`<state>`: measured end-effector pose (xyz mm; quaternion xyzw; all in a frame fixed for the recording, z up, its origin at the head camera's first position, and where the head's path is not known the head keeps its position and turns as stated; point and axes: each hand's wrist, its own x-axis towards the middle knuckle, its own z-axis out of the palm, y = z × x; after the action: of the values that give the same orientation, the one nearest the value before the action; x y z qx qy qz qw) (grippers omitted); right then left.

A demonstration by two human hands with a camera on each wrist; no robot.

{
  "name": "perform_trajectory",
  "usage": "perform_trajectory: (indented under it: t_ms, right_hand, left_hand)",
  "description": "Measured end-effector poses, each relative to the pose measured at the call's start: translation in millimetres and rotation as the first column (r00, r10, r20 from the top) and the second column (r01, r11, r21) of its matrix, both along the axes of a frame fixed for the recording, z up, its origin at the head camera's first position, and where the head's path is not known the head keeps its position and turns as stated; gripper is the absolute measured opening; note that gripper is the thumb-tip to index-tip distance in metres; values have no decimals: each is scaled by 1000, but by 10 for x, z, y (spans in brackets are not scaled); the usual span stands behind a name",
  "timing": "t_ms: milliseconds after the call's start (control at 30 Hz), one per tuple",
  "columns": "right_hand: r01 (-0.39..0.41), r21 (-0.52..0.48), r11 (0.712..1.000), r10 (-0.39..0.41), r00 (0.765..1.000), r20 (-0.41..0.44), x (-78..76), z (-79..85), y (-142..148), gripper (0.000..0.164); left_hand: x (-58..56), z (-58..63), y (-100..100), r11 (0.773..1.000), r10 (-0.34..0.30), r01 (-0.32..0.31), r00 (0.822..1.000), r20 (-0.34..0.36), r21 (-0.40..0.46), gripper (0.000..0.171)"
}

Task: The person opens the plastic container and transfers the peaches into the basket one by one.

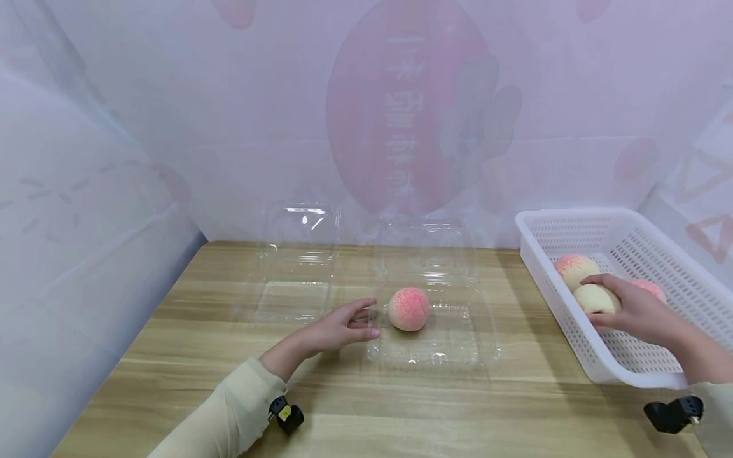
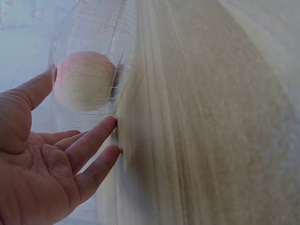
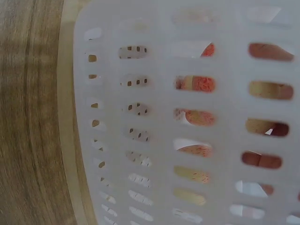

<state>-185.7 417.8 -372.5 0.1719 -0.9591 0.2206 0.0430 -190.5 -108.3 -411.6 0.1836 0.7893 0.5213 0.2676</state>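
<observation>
A pink and cream peach (image 1: 409,309) sits in the left part of a clear plastic clamshell box (image 1: 458,331), whose lid stands open at the back. My left hand (image 1: 343,326) is at the box's left edge, fingers loosely extended. In the left wrist view its thumb (image 2: 40,90) meets the box wall beside the peach, while the lower fingertips are down at the tabletop. Over the white basket (image 1: 564,318), my right hand (image 1: 644,312) grips a pale peach (image 1: 595,298) between thumb and fingers. The right wrist view mostly shows the basket's slotted wall (image 3: 154,108).
Another peach (image 1: 574,270) lies behind the gripped one, and a pink one (image 1: 649,289) is partly hidden by the right hand. A second clear box (image 1: 292,299) stands open at the left. The wooden table (image 1: 401,413) ends at a printed backdrop (image 1: 258,159).
</observation>
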Motion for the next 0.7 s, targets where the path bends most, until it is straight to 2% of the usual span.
perform_trajectory:
  t_ms: [300, 533, 700]
  right_hand:
    - [-30, 51, 998, 28, 999, 44, -6, -22, -20, 54]
    - [-15, 101, 995, 1, 991, 135, -11, -54, -38, 57]
    - [-27, 104, 994, 12, 990, 141, -20, -88, -27, 55]
  left_hand:
    - [-4, 0, -1, 1000, 1, -1, 1000, -6, -2, 79]
    - [6, 16, -3, 1000, -12, 12, 1000, -10, 0, 79]
    - [6, 17, -6, 1000, -15, 15, 1000, -11, 3, 78]
